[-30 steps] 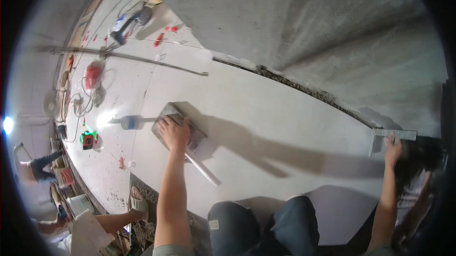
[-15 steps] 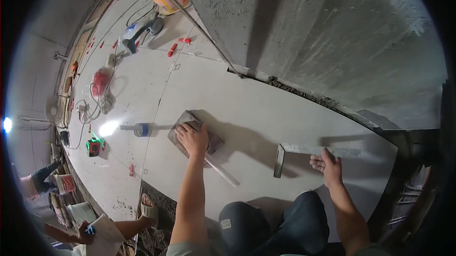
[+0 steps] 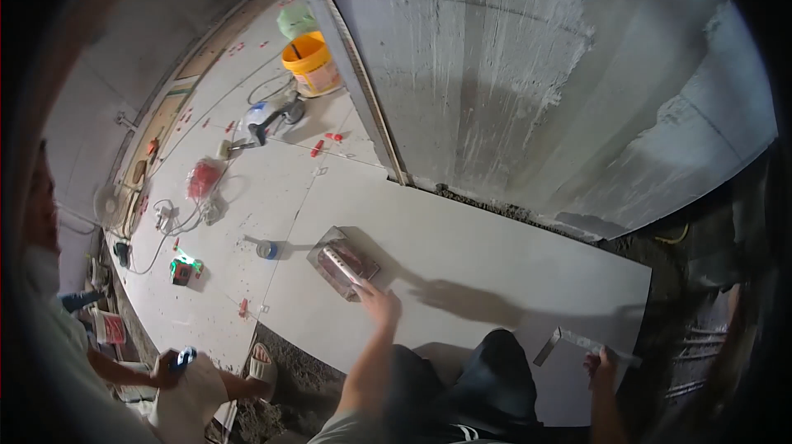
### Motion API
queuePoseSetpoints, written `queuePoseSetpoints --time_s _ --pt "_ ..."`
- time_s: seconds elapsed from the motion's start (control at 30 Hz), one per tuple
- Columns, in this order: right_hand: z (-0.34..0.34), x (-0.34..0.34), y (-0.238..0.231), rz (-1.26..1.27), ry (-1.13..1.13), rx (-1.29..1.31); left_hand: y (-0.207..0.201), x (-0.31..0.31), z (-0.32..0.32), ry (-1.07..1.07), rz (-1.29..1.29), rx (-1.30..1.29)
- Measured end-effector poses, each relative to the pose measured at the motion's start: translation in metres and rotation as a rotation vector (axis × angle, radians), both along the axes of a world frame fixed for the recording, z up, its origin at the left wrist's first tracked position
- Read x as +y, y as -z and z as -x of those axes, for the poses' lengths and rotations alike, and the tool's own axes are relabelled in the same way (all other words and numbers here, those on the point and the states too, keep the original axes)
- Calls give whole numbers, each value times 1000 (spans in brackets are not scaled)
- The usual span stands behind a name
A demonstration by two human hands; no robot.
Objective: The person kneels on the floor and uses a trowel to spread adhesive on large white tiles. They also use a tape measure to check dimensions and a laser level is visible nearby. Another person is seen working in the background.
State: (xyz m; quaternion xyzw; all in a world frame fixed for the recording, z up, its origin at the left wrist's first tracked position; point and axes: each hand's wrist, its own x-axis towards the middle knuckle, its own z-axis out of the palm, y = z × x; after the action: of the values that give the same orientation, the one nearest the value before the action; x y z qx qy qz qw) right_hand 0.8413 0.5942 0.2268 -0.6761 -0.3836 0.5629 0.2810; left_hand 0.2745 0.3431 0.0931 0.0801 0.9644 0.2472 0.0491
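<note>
On the large pale tile [image 3: 462, 238] in front of me lies a dark, flat-based rectangular block [image 3: 363, 248] with a reddish-brown top. A pale stick [image 3: 337, 265] lies slantwise across it. My left hand [image 3: 381, 305] reaches to the stick's near end, with the fingers closed at its tip. At the lower right my right hand [image 3: 602, 366] is closed round the long arm of a metal L-shaped square [image 3: 573, 339]. The square's short arm points down and left over the tile. To the left of the block, a blue roll of tape [image 3: 266, 249] sits on the tiles.
A green laser level [image 3: 181, 272], a power tool [image 3: 276, 118], a red bag [image 3: 203, 178] and a yellow bucket [image 3: 313, 69] stand to the left and far left. A concrete wall [image 3: 511, 98] rises beyond the tile. Another person's foot [image 3: 264, 366] is at lower left.
My left hand has drawn back from the block's top to the stick's end, and the stick now lies on the block. My right hand has closed on the square and turned it nearer me.
</note>
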Motion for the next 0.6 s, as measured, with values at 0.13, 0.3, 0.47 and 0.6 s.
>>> queuePoseSetpoints --time_s 0.13,0.3,0.47,0.6 --pt "-83 -14 70 132 191 151 -27 -9 -106 122 -35 -110" --pt "-177 -51 127 167 173 66 -22 -54 -205 429 -68 -119" --pt "-240 -89 172 42 86 -40 -23 -108 -241 596 -276 218" --pt "-266 -109 179 123 -430 -761 -41 -153 -229 535 -409 -1"
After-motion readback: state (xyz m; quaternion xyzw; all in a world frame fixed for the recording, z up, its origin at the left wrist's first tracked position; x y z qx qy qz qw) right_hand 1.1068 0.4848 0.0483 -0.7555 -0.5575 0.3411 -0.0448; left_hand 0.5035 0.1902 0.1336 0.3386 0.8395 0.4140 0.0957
